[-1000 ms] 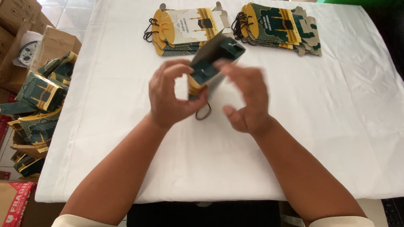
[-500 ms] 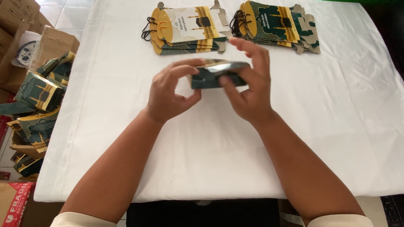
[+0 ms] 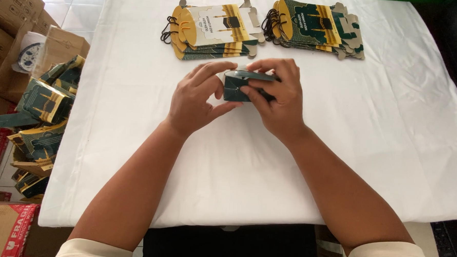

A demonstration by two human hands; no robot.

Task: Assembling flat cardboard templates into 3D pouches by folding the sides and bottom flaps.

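Folding carton (image 3: 236,86), small, dark green card, is gripped by left hand (image 3: 195,99) and right hand (image 3: 275,97), fingers closed. White tablecloth (image 3: 381,150) is left bare toward its near edge; flat carton stacks (image 3: 215,30) are kept far.

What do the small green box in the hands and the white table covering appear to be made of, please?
Green box: likely printed cardboard, going by its crisp folded edges and matte print. White covering: probably woven cloth, since it shows soft creases and drapes over the table edge.

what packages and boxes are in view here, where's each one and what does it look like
Small dark green box: held between left hand and right hand.
Flat stack: table's far edge, yellow, green, white panel.
Flat stack: to its right, dark green and yellow.
Folded green-and-gold boxes: heaped left of table.
Brown cartons: floor, far left.
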